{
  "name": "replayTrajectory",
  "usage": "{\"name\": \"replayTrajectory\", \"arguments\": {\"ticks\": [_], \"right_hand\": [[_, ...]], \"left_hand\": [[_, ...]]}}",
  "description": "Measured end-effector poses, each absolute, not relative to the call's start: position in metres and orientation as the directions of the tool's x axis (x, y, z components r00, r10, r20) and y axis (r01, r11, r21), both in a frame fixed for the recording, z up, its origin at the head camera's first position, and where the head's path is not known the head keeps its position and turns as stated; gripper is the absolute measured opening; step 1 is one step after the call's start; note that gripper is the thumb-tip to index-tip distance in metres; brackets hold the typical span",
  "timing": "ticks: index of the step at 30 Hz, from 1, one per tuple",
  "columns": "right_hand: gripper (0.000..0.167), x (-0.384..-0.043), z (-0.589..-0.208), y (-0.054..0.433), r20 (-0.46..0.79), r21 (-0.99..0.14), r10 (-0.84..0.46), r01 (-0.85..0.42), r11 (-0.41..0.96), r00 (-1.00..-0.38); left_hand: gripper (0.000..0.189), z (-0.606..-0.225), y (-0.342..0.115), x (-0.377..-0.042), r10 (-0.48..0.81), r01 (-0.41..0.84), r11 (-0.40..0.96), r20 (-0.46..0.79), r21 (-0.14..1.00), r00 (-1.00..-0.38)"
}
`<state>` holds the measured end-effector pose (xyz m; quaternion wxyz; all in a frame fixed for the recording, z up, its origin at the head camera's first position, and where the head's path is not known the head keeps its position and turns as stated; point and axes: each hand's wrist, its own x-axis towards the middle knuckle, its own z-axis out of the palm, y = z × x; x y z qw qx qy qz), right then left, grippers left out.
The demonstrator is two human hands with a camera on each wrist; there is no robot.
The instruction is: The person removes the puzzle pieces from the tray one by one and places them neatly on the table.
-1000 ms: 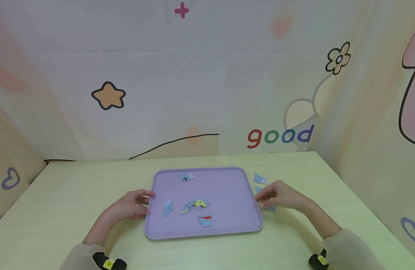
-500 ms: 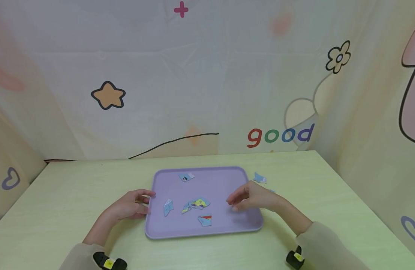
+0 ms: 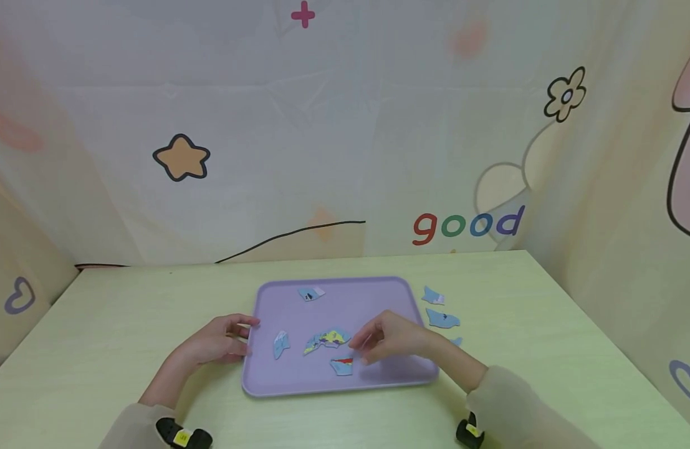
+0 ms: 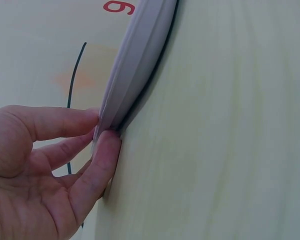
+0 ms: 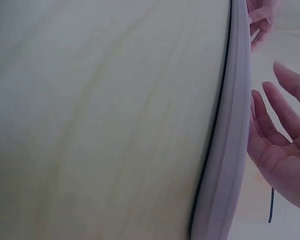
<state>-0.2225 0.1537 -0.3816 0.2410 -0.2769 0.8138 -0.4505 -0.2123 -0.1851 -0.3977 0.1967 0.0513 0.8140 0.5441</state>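
Note:
My left hand [image 3: 224, 338] rests its fingertips against the left edge of the lilac tray [image 3: 389, 293]; up close in the left wrist view, its fingers [image 4: 102, 155] touch the rim and side wall. Over the tray, right of centre, my right hand [image 3: 392, 338] hovers with loosely bent fingers and nothing between them. Its fingertips come right beside a joined group of yellow-and-blue puzzle pieces [image 3: 328, 340] and a blue puzzle piece with a red strip [image 3: 341, 366]. Two more pieces lie on the tray: a small blue one [image 3: 281, 344] at left and another [image 3: 311, 294] near the back.
Beyond the tray's right edge, a blue-and-white piece [image 3: 434, 295] and a larger blue piece [image 3: 442, 318] lie on the pale wooden table [image 3: 154, 299]. A third piece [image 3: 457, 341] is partly hidden behind my right forearm. A printed curtain [image 3: 345, 156] hangs behind the table.
My right hand has left the tray's right edge and moved left over the tray to the joined pieces, uncovering pieces on the table. My left hand stays at the rim.

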Motion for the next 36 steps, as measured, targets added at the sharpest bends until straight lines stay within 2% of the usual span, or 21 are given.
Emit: {"name": "replayTrajectory", "arguments": {"ticks": [12, 23, 36], "right_hand": [[0.030, -0.218, -0.386, 0.131, -0.098, -0.819, -0.691, -0.336, 0.465, -0.716], [0.025, -0.213, -0.388, 0.122, -0.015, -0.676, -0.693, -0.503, 0.538, -0.721], [0.022, -0.210, -0.389, 0.117, -0.008, -0.640, -0.718, -0.549, 0.539, -0.696]], "left_hand": [[0.049, -0.395, -0.185, -0.211, 0.299, -0.124, 0.413, -0.263, 0.902, -0.917], [0.049, -0.395, -0.184, -0.211, 0.292, -0.126, 0.418, -0.264, 0.900, -0.919], [0.049, -0.396, -0.185, -0.212, 0.296, -0.124, 0.417, -0.264, 0.900, -0.918]]}}
